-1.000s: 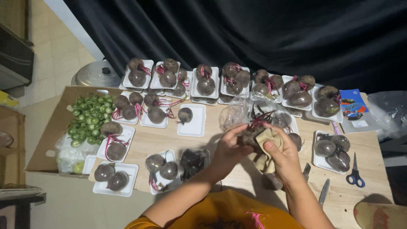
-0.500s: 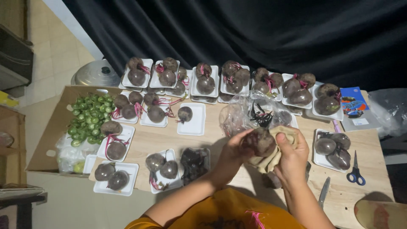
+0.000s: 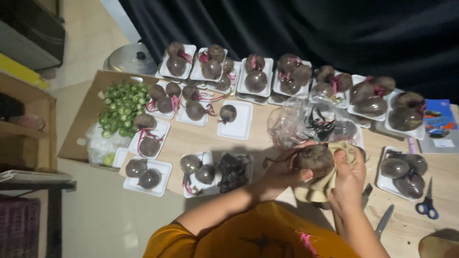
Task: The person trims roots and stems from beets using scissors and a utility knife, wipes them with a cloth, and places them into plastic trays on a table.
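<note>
My left hand [image 3: 282, 171] grips a dark round beetroot [image 3: 315, 159] from its left side. My right hand [image 3: 348, 176] presses a beige cloth [image 3: 321, 186] against the beetroot's right and underside. Both hands hover over the wooden table [image 3: 267, 143], just in front of a crumpled clear plastic bag [image 3: 306, 122] with more beetroots inside. White foam trays with beetroots [image 3: 256, 79] lie in rows behind and to both sides of my hands.
A pile of small green fruits [image 3: 119, 107] lies at the table's left end. Blue-handled scissors [image 3: 427, 203] and a knife [image 3: 383, 220] lie at the right. A metal pot lid [image 3: 130, 58] sits beyond the far left corner. A black curtain hangs behind.
The beetroot and cloth have turned in my hands and shifted slightly; the right hand has slid the cloth around the beetroot's side.
</note>
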